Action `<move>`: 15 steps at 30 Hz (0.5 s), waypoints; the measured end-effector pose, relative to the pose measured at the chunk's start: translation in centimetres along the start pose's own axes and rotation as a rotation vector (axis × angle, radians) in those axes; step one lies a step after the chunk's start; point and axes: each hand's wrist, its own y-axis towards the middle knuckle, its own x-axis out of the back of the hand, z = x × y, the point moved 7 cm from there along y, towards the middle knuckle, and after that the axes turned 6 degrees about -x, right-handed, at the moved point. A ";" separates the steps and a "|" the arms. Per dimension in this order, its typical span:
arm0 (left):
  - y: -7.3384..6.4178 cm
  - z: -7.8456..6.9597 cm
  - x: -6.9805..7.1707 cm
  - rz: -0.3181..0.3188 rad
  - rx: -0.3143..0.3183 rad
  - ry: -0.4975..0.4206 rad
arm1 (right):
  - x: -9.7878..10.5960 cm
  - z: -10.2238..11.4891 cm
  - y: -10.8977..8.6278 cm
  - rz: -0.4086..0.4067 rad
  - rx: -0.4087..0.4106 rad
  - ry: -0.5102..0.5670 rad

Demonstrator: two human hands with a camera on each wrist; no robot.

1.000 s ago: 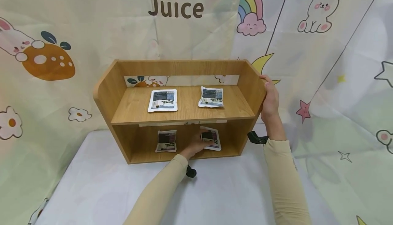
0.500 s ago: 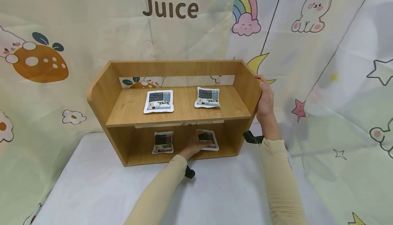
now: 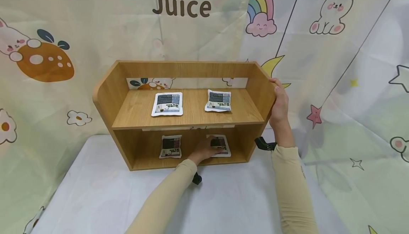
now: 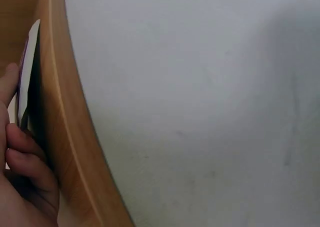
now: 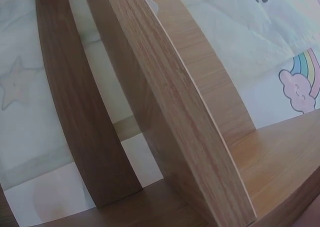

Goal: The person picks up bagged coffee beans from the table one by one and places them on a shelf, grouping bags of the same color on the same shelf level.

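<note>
A two-tier wooden shelf (image 3: pixel 188 124) stands on the table, with flat printed pouches on both tiers. My left hand (image 3: pixel 205 150) reaches into the lower tier and pinches the right-hand pouch (image 3: pixel 222 147) by its left side. In the left wrist view the thumb lies on this pouch's face, and curled fingers (image 4: pixel 32 169) are at its underside, near the shelf's front edge (image 4: pixel 62 107). My right hand (image 3: pixel 279 104) grips the shelf's right side panel (image 3: pixel 262 92), fingertips over its edge. Another pouch (image 3: pixel 170 146) lies left of my left hand.
On the upper tier lie a left pouch (image 3: pixel 167 104) and a right pouch (image 3: pixel 218 101). The white-covered table (image 3: pixel 230 198) extends in front of the shelf. Behind hangs a printed cloth (image 3: pixel 204 42) reading "Juice".
The head view shifts slightly. The pouch at my left hand lies a little lower and flatter than a second ago. My right hand keeps its place on the side panel.
</note>
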 end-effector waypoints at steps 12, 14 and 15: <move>-0.1 -0.5 -0.2 -0.094 -0.113 0.150 | 0.1 0.0 -0.2 0.012 -0.011 0.029; -0.1 -0.6 0.1 -0.109 -0.112 0.155 | -0.1 -0.1 -0.1 0.019 -0.003 0.026; -0.2 -0.5 0.2 -0.112 -0.105 0.150 | -0.2 -0.1 0.0 0.021 0.002 0.030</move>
